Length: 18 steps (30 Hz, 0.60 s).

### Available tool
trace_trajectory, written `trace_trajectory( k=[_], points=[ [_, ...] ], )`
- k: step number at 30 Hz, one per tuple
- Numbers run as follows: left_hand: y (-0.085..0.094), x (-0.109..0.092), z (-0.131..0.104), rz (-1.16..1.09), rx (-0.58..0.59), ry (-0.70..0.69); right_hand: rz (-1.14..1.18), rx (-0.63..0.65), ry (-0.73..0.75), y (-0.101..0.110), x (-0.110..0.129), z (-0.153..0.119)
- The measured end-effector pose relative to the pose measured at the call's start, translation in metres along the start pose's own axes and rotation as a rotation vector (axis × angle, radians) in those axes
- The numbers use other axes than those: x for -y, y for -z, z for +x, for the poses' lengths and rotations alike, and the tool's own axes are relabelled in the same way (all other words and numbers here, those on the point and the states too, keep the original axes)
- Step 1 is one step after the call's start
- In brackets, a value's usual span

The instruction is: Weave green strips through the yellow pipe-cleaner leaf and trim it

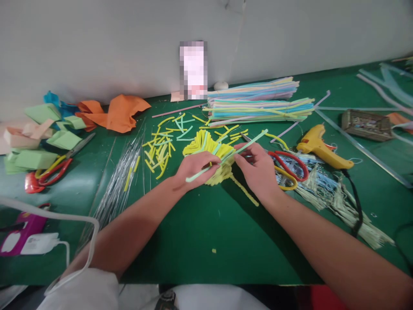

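- Spread between back and front edges of desk [200, 228], thin metal wires [116, 183]
- Pinching mint-green pipe cleaner [256, 138] with left hand [199, 168], over yellow pipe-cleaner bundle [196, 145], between those edges
- Pinching same pipe cleaner farther along with right hand [254, 165]
- Stacked near back edge, pastel pipe cleaners [258, 110]

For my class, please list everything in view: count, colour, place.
Fuzzy piece: one, yellow, centre
Long strip: one, mint, centre
Bundles: two, multicoloured, back
Cut pieces: many, mostly yellow, centre
Wires: many, silvery, left
Paper: several, mixed, back left
Scissors: apparently two, red-yellow handles, left and right
Glue gun: one, yellow, right
Frayed strands: many, mixed, right
Box: one, brown, right
Translucent strips: several, pale, right
Screen: one, pixelated, back
Round object: one, white, back
Case: one, magenta, left
Adapter: one, white, left
Cable: one, white, left
Table: one, green, throughout
Forearms: two, bare, bottom
Hands: two, bare, centre
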State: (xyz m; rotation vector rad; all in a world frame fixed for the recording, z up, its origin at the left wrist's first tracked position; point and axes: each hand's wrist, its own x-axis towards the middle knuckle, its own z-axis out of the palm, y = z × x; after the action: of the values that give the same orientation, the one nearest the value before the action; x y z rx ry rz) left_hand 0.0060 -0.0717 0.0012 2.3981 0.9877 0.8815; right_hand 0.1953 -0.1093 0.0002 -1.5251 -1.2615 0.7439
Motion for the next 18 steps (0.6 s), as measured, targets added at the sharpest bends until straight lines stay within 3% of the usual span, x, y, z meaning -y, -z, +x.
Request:
trace_trajectory(
  k=[8,14,18],
  points=[
    [0.002,-0.003,-0.004,-0.153,-0.162,0.034,0.238,0.025,-0.025,-0.006,-0.008,0.004],
    [-0.004,-0.006,-0.012,-0.254,-0.336,-0.03,0.341,0.066,0.013,-0.008,-0.007,0.002],
    [-0.003,-0.01,-0.013,-0.174,-0.361,-0.147,0.44,0.214,-0.16,-0.007,-0.004,0.0]
  ],
)
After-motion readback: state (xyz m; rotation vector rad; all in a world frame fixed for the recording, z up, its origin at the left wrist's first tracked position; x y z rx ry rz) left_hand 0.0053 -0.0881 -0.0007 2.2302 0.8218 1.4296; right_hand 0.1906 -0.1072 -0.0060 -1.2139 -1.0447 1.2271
